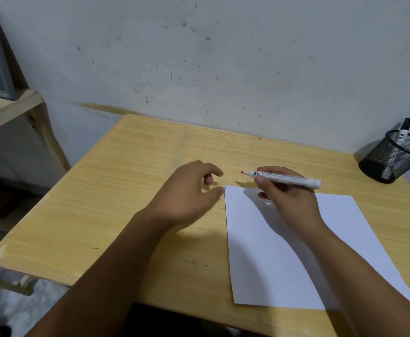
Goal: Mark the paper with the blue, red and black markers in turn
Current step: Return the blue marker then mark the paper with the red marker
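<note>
Gripping the uncapped red marker (282,178) level, tip pointing left just beyond the paper (296,251) and its far-left corner, the right hand (286,198) hovers while the left hand (189,190), loosely curled, perhaps pinches a cap.

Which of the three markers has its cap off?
The red-tipped marker in the right hand, its bare tip pointing left. The other two stand capped in the mesh cup at the table's far right.

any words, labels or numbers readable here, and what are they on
Nothing can be read for certain.
Red-tipped marker in the right hand: dark print on the barrel, too blurred to read.
Two markers in the mesh cup: label print, too small to read.
Paper: tiny marks near the top left corner, no text.
</note>
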